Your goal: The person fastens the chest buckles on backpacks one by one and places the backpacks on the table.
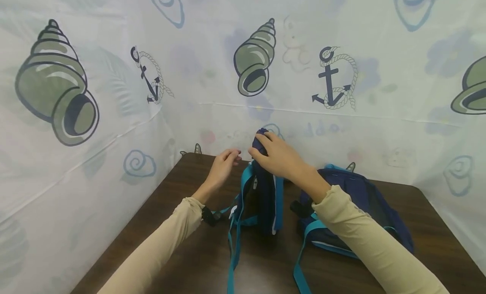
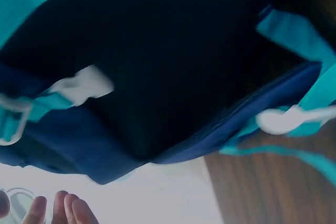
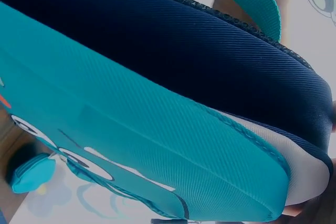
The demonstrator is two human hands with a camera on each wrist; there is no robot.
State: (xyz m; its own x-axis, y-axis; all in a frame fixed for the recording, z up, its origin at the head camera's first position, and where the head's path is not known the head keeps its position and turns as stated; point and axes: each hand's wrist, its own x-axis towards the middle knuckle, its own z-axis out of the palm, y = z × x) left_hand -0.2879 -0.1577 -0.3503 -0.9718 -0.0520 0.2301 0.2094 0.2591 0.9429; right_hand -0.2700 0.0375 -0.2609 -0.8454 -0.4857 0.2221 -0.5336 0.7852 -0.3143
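A: Largest first?

B: Sea-print cloth (image 1: 220, 45) behind and to the left; dark wood-grain table (image 1: 197, 264) below. A navy backpack (image 1: 379, 214) lay on the right, partly hidden by the right forearm.

A: And the pack at the hands?

B: A navy-and-teal backpack (image 1: 263, 197) stood upright mid-table, long axis vertical, narrow side toward the wearer. Its cartoon-eyed front panel (image 3: 131, 103) faced right; a teal shoulder strap (image 1: 246, 174) ran down the left.

A: Which hand was nearer?

B: The right hand (image 1: 279, 157), which gripped the top from above. (Its wrist camera caught only slivers of finger, so I couldn't judge how firmly.) The left hand (image 1: 223, 164) was just left of the top, apart from it, fingers loosely bent, nothing seen in them.

A: What did it hinge on?

B: In my judgement, that sideways gap between left fingertips and pack top, the right hand steadying the upright axis.

A: Smallest?

B: A white buckle (image 2: 86, 85) on teal webbing, blurred, and a zipper pull (image 1: 255, 183).
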